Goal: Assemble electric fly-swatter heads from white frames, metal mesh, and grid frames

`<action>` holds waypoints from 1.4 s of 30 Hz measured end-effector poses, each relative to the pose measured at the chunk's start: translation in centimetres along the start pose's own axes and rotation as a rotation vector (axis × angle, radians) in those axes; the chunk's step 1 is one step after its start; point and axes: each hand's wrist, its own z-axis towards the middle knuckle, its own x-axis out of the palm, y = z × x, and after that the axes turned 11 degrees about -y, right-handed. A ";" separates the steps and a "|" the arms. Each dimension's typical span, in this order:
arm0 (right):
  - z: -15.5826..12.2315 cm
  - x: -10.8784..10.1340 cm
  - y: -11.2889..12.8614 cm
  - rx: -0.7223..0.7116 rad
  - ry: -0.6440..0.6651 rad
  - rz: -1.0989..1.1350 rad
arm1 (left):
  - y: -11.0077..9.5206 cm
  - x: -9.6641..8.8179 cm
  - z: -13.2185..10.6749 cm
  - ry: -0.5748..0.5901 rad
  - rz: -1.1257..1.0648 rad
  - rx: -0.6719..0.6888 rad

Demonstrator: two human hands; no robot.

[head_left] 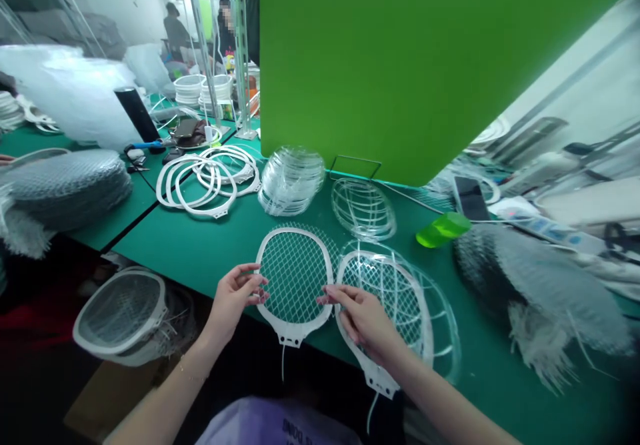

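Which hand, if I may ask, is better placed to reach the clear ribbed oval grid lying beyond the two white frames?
Probably the right hand: it sits nearer that clear grid, while the left hand is farther off, on a meshed white frame.

The person wears a soft, light purple T-shirt [277, 425] with small dark letters printed on the front. From up here, the letters look upside down. A thin gold chain [193, 369] goes around the left wrist. The left arm [165, 405], right arm [440, 391], left hand [233, 301] and right hand [363, 318] are bare.
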 end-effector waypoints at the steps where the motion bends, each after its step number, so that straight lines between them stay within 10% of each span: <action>1: 0.3 0.3 -0.4 -0.002 0.010 0.040 | 0.2 -0.4 0.0 -0.008 0.109 0.072; 8: 1.6 0.8 -1.3 -0.039 -0.033 0.002 | 1.7 -2.8 -0.6 -0.057 0.745 0.647; 24: 2.3 -0.5 2.0 0.013 -0.008 -0.482 | 2.5 -2.1 -0.7 0.217 0.997 0.874; 28: 1.0 -1.0 1.9 -0.432 -0.187 -0.727 | 2.7 -2.1 -0.7 0.210 1.051 0.920; 33: -0.4 0.8 -0.3 -0.937 0.006 -1.024 | 2.5 -1.9 -0.7 0.281 1.144 1.021; 36: 1.6 -1.4 1.5 -0.896 -0.098 -1.002 | 2.5 -1.8 -0.5 0.346 1.192 1.007; 39: 5.8 -6.6 4.3 -0.780 -0.515 -1.019 | 2.6 -1.9 -0.3 0.357 1.214 0.988; 42: 10.1 -11.4 5.5 -0.512 -0.557 -1.210 | 2.7 -2.0 -0.3 0.357 1.211 1.004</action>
